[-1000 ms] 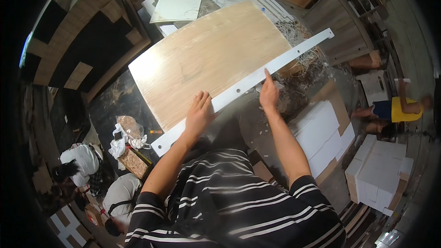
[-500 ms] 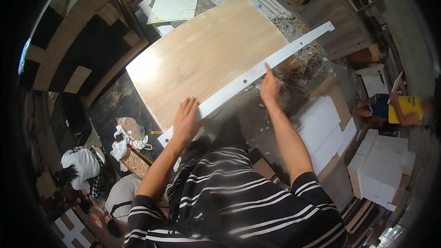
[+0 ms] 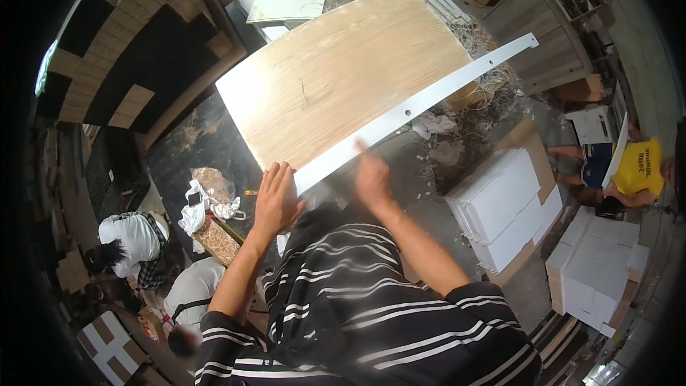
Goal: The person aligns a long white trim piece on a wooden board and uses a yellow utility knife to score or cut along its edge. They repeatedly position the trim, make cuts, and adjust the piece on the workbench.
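A long white strip with small holes lies slantwise along the near edge of a large light-wood board. My left hand lies flat with fingers spread at the strip's near end, on the corner of the board. Just to its right, my right hand is blurred; one fingertip reaches up to the strip's lower edge, and I see nothing held in it. My striped sleeves fill the lower middle of the view.
Stacks of white panels in cardboard and white boxes stand at the right. A person in a yellow top sits far right. Two people crouch at lower left. Straw packing and crumpled bags litter the floor.
My right hand has come left along the strip, closer to my left hand. The left hand has shifted slightly left and nearer. The strip has slid a little away to the upper right.
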{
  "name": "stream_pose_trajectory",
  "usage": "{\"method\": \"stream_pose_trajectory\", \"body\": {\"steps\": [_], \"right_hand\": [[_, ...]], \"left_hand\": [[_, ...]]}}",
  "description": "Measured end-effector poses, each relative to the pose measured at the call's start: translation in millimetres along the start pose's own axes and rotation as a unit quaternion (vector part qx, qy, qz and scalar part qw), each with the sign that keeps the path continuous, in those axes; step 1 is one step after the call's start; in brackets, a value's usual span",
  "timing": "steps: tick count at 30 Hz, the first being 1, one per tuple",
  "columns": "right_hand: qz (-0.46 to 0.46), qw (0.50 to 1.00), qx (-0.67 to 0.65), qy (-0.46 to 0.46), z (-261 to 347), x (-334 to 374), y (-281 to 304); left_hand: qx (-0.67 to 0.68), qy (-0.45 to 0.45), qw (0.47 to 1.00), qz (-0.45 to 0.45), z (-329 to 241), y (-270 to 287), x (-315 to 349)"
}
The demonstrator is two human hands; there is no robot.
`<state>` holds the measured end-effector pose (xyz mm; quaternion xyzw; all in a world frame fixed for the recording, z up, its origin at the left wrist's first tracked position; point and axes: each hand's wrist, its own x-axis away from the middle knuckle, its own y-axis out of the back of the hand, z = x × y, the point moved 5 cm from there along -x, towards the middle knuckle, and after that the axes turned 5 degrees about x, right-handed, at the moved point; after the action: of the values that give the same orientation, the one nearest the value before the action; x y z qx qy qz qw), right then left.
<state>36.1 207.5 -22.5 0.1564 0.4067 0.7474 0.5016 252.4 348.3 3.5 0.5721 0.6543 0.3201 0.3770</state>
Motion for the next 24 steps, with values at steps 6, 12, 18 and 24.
{"method": "stream_pose_trajectory", "body": {"steps": [6,12,18,24], "right_hand": [[-0.136,0.989,-0.020,-0.054,-29,-30,27],[0.087,0.993,-0.028,0.072,93,50,-54],[0.081,0.993,-0.089,0.007,20,19,-24],[-0.249,0.969,0.008,0.005,-175,-101,114]], "left_hand": [[0.017,0.020,1.000,0.004,7,0,17],[0.040,0.027,0.999,-0.022,12,-5,17],[-0.008,0.047,0.999,0.005,10,0,19],[-0.032,0.069,0.997,-0.014,13,-5,23]]}}
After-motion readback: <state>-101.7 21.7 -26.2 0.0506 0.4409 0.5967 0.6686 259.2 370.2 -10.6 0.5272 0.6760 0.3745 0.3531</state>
